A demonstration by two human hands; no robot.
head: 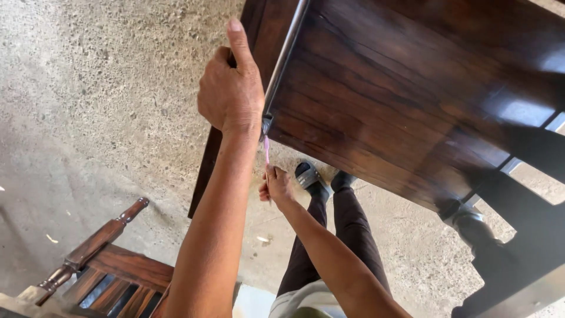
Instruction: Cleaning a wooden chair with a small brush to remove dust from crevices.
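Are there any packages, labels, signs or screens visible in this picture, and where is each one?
None are in view: no package, label, sign or screen.
Only a dark polished wooden panel, a metal rod gripped by the left hand, and a thin pink strip above the right hand.

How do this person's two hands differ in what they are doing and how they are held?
The left hand is raised high against the edge of the dark polished wooden panel, fist closed around a metal rod, thumb stretched upward. The right hand sits lower, nearer the feet, pinching a thin pink strand that hangs from the rod's end. The left shows its back; the right is curled small. Both are bare and both grip something.
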